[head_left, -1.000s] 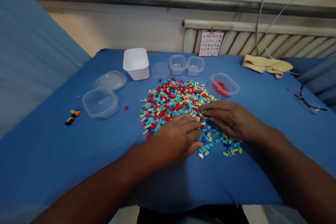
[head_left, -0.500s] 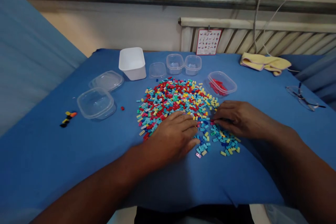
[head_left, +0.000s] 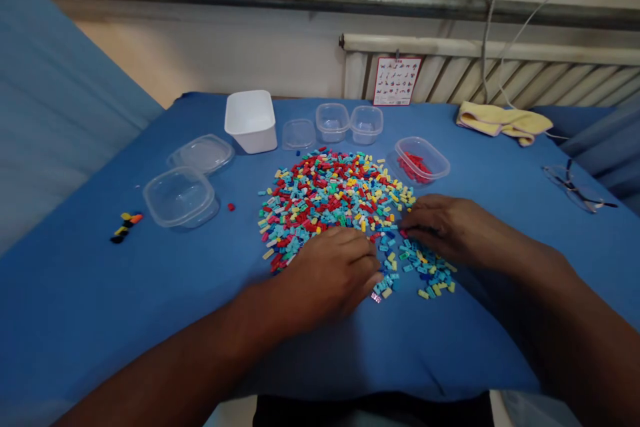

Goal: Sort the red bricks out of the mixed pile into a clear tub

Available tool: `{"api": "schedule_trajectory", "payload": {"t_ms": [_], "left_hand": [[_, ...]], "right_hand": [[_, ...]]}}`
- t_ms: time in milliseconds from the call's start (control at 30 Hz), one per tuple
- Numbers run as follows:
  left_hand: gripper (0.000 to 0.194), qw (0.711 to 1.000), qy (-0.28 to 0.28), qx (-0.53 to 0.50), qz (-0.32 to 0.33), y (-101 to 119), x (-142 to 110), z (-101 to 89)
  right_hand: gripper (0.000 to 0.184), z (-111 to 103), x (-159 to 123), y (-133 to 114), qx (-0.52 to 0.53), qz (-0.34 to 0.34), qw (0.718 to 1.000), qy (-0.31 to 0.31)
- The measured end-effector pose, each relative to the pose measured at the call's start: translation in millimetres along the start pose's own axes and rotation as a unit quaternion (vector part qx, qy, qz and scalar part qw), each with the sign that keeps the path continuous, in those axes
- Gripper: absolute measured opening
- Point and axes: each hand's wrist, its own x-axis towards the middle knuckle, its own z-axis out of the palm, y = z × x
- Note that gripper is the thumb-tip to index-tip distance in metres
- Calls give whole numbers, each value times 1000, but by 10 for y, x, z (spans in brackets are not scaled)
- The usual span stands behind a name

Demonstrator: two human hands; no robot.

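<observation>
Small toy building bricks (head_left: 330, 190) in red, light blue, yellow and other colours lie in a wide pile. My left hand (head_left: 335, 270) rests at the pile's near side, its fingers curled down toward the thumb; whatever is under them is hidden. On the right, my right hand (head_left: 445, 227) is closed in a pinch, with a small red brick (head_left: 403, 233) at its fingertips. Below that hand spreads a smaller group of mostly light blue and yellow bricks (head_left: 430, 267). A patterned pinkish brick (head_left: 375, 297) lies at the near edge.
A clear tub (head_left: 430, 157) with red bricks stands behind my right hand. Farther back are two small clear tubs (head_left: 333, 121) and a white bin (head_left: 251, 123). A clear tub (head_left: 183, 200), a lid (head_left: 205, 153) and a black-yellow-orange brick figure (head_left: 125, 227) are left. Glasses (head_left: 575, 190) lie right.
My left hand's fingers have drawn back toward me and curled, from lying stretched over the bricks. My right hand stays in nearly the same place, still pinching.
</observation>
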Motion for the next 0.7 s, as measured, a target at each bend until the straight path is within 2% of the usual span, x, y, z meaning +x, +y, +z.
{"api": "schedule_trajectory", "payload": {"t_ms": [133,300,367,533,700], "left_hand": [[23,999,-8,25,-33,-60,26,0],[27,998,4,58,-25,-50,84,78],[26,998,4,64,-27,-33,103,92],[25,998,11,54,-29,-26,132,123],[29,999,9,54,0,-67,123,194]], "right_hand": [[16,-7,8,-15,-20,17,999,-26],[13,-18,33,-36,-25,15,999,-19],[11,-27,45,-35,-13,18,1000,1],[10,42,141,-63,25,34,994,99],[11,173,231,-76,64,21,996,61]]}}
